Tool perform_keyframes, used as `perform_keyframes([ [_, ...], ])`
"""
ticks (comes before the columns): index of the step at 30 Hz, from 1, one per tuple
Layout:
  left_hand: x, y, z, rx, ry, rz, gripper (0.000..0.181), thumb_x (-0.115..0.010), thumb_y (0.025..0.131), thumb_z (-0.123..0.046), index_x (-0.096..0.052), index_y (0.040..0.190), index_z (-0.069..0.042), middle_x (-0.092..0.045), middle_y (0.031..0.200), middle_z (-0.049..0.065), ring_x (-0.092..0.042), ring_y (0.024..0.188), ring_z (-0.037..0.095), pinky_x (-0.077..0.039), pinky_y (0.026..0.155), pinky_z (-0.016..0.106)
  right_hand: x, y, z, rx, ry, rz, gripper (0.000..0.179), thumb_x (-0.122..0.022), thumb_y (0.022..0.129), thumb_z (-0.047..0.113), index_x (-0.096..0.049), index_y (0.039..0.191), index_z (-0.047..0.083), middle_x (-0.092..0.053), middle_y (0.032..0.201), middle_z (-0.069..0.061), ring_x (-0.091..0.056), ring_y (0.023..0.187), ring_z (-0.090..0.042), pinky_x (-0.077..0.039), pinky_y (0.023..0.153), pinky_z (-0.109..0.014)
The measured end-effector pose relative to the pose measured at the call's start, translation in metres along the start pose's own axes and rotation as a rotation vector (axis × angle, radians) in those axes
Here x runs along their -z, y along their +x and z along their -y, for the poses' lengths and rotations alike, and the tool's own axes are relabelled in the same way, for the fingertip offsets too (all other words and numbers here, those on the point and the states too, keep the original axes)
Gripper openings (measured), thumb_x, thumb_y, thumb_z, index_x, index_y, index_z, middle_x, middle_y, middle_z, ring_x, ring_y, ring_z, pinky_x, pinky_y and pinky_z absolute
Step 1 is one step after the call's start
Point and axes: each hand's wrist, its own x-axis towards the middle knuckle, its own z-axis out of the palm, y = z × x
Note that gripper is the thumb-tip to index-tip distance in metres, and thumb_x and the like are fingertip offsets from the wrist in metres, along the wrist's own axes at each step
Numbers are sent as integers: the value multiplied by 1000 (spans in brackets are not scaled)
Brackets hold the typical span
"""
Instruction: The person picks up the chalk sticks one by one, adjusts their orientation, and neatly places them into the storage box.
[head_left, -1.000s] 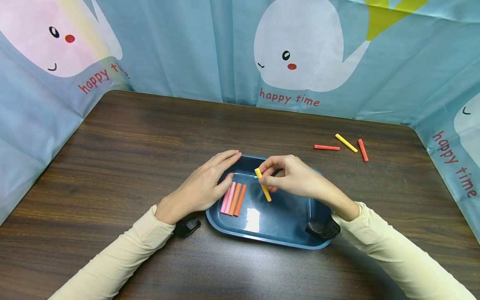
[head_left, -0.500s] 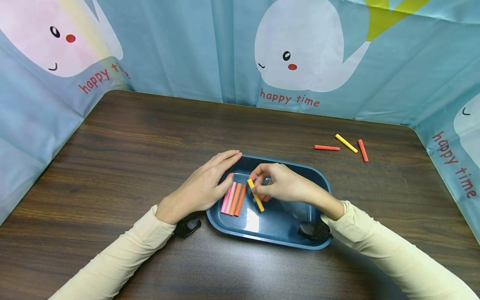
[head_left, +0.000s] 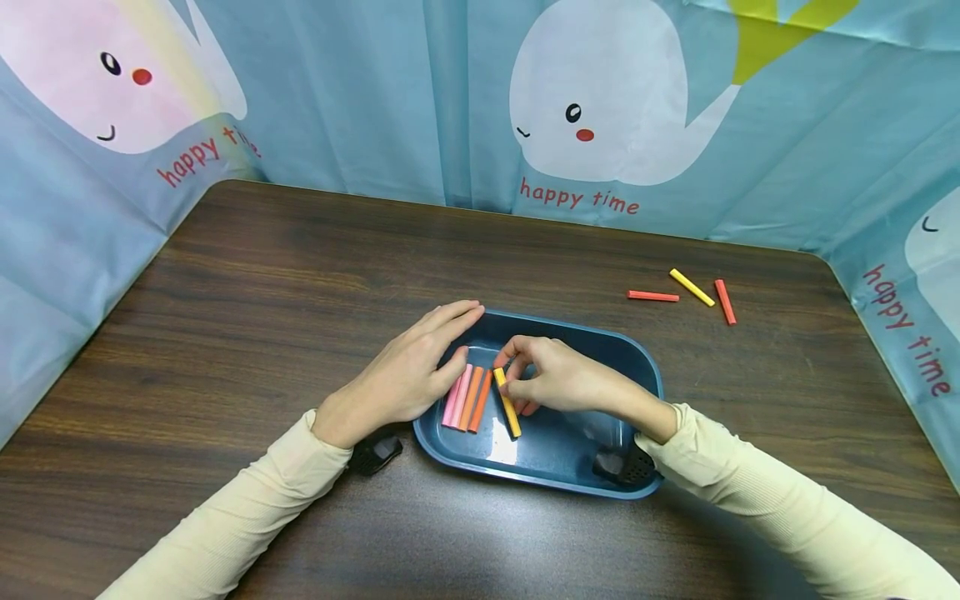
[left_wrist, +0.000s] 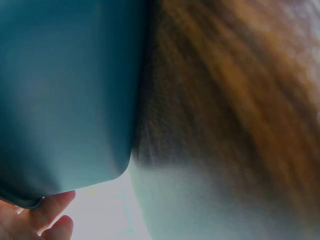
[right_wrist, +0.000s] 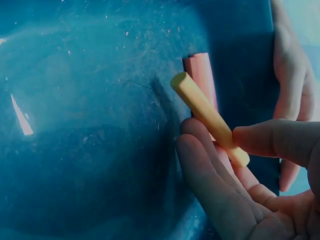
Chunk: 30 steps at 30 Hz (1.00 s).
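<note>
My right hand (head_left: 558,375) pinches a yellow chalk stick (head_left: 507,404) between thumb and fingers, low inside a dark blue tray (head_left: 637,354). In the right wrist view, this yellow chalk (right_wrist: 207,112) is tilted, one end toward the camera. Left of it, pink and orange chalks (head_left: 467,400) lie side by side on the tray's floor. My left hand (head_left: 405,367) holds the tray's left rim, thumb on the inner side. In the left wrist view, its fingertips (left_wrist: 55,207) touch the outer wall under the rim.
Beyond the tray at the right, two red chalks (head_left: 652,296) and a yellow chalk (head_left: 692,287) lie on the brown wooden table (head_left: 315,258). A light blue curtain (head_left: 360,100) with whale prints hangs along the table's back and sides.
My right hand has moved left and toward me with the yellow chalk, lowering it beside the orange chalk. My left hand has kept its place on the rim.
</note>
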Motion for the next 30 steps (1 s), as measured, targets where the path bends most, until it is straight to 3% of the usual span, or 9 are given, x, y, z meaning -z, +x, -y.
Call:
perform_keyframes([
  [12, 0, 0, 1, -8, 3, -7, 55, -53, 98, -14, -41, 151, -6, -37, 158, 9, -37, 146, 25, -25, 123, 46, -2, 4, -3, -88, 51, -18, 28, -62, 96, 10, -49, 119, 0, -72, 91, -13, -70, 67, -15, -61, 65, -31],
  [22, -1, 0, 1, -11, 0, -8, 55, -52, 98, -14, -41, 151, -6, -38, 158, 10, -36, 146, 26, -25, 123, 46, 2, 0, -1, -54, 43, -20, 26, -58, 97, 10, -49, 119, -1, -74, 97, -14, -71, 71, -18, -61, 67, -33],
  [30, 0, 0, 1, 1, -7, -5, 55, -54, 98, -15, -41, 151, -7, -37, 158, 9, -36, 147, 28, -27, 121, 50, 12, -11, 3, 21, 58, -43, 26, -59, 96, 7, -54, 119, -4, -71, 104, -18, -71, 80, -23, -61, 76, -36],
])
